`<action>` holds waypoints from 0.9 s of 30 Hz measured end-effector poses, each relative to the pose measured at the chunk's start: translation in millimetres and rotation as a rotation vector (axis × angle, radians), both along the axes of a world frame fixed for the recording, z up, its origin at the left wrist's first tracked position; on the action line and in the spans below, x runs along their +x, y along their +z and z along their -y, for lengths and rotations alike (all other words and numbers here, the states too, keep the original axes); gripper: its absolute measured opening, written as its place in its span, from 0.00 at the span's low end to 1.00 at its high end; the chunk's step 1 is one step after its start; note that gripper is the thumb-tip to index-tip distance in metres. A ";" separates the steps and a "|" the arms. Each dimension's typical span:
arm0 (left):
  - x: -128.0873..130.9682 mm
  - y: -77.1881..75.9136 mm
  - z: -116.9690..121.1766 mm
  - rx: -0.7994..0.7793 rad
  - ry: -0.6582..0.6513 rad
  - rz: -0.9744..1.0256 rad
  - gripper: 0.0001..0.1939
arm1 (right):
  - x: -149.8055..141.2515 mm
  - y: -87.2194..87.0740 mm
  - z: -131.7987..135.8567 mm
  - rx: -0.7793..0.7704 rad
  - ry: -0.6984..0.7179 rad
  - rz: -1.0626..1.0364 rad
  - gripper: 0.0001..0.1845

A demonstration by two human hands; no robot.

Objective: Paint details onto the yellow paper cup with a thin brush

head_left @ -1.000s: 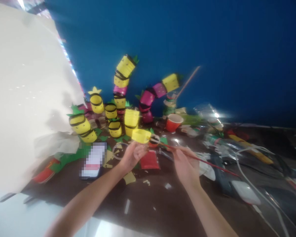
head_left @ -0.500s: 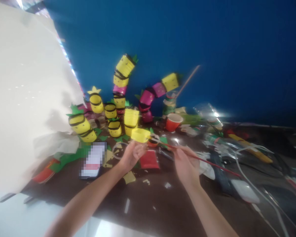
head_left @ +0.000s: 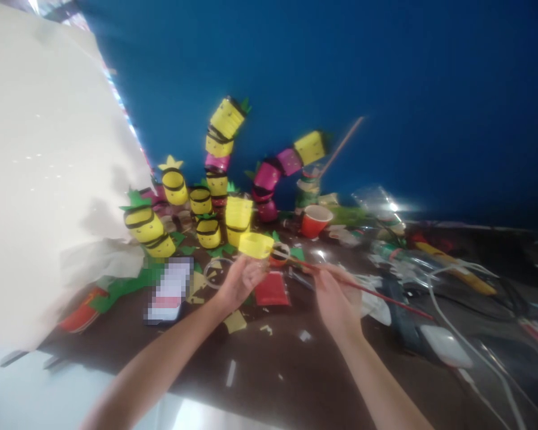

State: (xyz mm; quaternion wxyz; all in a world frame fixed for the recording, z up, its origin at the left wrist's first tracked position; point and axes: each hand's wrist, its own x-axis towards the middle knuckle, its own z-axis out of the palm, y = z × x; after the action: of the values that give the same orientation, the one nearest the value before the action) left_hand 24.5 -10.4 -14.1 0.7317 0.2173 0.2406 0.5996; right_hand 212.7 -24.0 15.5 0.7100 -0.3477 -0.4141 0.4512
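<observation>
L hand [head_left: 242,280] holds yellow ring [head_left: 255,245]; R hand [head_left: 339,298] holds red brush [head_left: 376,294].

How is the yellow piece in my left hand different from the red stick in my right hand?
The yellow piece is short and wide, but the red stick is long and thin. The yellow piece is curved, while the red stick looks straight. Both are held, one in your left hand, one in your right hand.

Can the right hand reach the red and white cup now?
Probably yes, but not freely: the right hand grips a red stick; the cup stands beyond it, open side up, seemingly unblocked.
</observation>
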 end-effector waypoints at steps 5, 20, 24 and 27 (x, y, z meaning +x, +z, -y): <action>0.3 0.9 1.2 0.026 -0.025 -0.011 0.24 | 0.2 -9.1 -0.3 -0.035 -0.038 0.043 0.08; -2.4 -4.0 -1.9 -0.023 -0.038 0.023 0.20 | 2.2 -14.7 -1.1 -0.089 -0.084 0.120 0.08; -3.1 -4.3 -4.3 -0.077 -0.031 0.010 0.22 | 6.5 -20.2 -4.7 -0.091 -0.153 0.154 0.09; -2.8 -0.7 -3.4 -0.070 -0.031 0.009 0.22 | 5.7 -17.0 -3.9 -0.077 -0.115 0.111 0.10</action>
State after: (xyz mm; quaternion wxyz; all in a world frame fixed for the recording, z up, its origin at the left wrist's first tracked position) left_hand 21.6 -6.9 -14.8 0.7492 0.1927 0.2545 0.5803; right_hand 218.4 -20.1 -1.5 0.6967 -0.4226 -0.4144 0.4053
